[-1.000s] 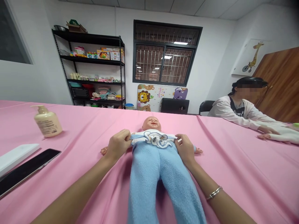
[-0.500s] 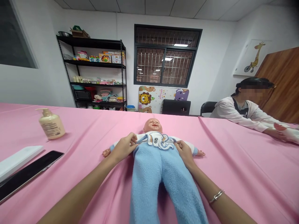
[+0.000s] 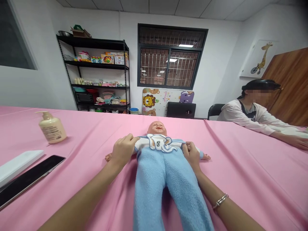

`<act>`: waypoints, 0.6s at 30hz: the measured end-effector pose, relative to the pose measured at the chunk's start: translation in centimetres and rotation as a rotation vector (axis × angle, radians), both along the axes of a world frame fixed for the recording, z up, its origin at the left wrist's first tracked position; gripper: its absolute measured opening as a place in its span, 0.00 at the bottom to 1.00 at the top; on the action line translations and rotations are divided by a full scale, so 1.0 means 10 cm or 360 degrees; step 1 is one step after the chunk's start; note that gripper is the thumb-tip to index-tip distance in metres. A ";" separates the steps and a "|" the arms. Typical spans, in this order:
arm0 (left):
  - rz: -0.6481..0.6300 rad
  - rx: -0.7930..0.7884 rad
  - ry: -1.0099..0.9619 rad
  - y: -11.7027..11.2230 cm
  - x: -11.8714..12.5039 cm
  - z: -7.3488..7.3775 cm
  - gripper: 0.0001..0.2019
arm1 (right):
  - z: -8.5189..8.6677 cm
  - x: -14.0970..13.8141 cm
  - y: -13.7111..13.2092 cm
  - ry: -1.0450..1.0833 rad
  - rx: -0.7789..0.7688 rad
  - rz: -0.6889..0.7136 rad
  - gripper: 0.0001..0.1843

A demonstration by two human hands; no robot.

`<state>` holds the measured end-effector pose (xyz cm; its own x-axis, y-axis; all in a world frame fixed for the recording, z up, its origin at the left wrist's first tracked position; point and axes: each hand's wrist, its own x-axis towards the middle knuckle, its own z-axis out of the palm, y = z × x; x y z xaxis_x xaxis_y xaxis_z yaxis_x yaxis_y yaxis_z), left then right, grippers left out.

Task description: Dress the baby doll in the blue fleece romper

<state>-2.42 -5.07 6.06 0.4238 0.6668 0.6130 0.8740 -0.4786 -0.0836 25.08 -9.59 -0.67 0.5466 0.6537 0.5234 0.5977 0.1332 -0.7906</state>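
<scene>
A baby doll (image 3: pixel 154 160) lies on its back on a pink cloth-covered table (image 3: pixel 240 183), its head pointing away from me. It wears blue fleece trousers (image 3: pixel 150 183) and a white top with an elephant bib (image 3: pixel 160 142). My left hand (image 3: pixel 123 150) pinches the top's edge at the doll's side, over its upper arm. On the other side, my right hand (image 3: pixel 191 156) has its fingers on the top's lower edge, by the waistband. The doll's arm under my left hand is partly hidden.
A cream pump bottle (image 3: pixel 51 128), a white flat box (image 3: pixel 18 166) and a black phone (image 3: pixel 31 176) lie on the table to my left. A seated person (image 3: pixel 247 117) rests both forearms on the far right of the table. A black shelf of toys (image 3: pixel 93 61) stands behind.
The doll's top has spread flatter, showing more of its sleeves and elephant bib. My left hand has shifted slightly up the doll's side. The seated person's hands have moved on the table.
</scene>
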 end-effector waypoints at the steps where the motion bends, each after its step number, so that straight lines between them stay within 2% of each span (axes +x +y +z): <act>1: 0.0044 -0.0133 -0.0017 0.00 0.02 -0.02 0.16 | 0.02 -0.01 -0.01 0.0003 0.0021 -0.0030 0.18; 4: -0.0025 -0.0575 -0.0267 0.00 0.07 -0.09 0.21 | 0.03 -0.02 -0.01 -0.0021 0.0018 -0.0065 0.20; 7: -0.0358 -0.0917 -0.0568 0.00 0.13 -0.18 0.19 | 0.04 0.01 0.02 0.0017 -0.0075 -0.0014 0.17; 9: -0.0609 -0.1073 -0.0809 0.00 0.17 -0.25 0.19 | 0.12 0.02 0.06 0.0181 -0.0121 0.0060 0.17; 11: -0.0739 -0.1290 -0.1105 0.01 0.22 -0.30 0.20 | 0.30 -0.01 0.07 0.0335 -0.0015 0.0117 0.23; 14: -0.0670 -0.1655 -0.1547 0.01 0.27 -0.32 0.20 | 0.75 -0.24 0.03 0.0284 0.0350 0.0243 0.22; 16: -0.0634 -0.1633 -0.1751 -0.02 0.29 -0.31 0.15 | 1.06 -0.54 0.02 0.0149 0.0432 0.0446 0.18; 18: -0.0635 -0.1418 -0.1846 -0.07 0.32 -0.30 0.10 | 1.29 -0.94 0.03 -0.0119 0.0304 0.0718 0.15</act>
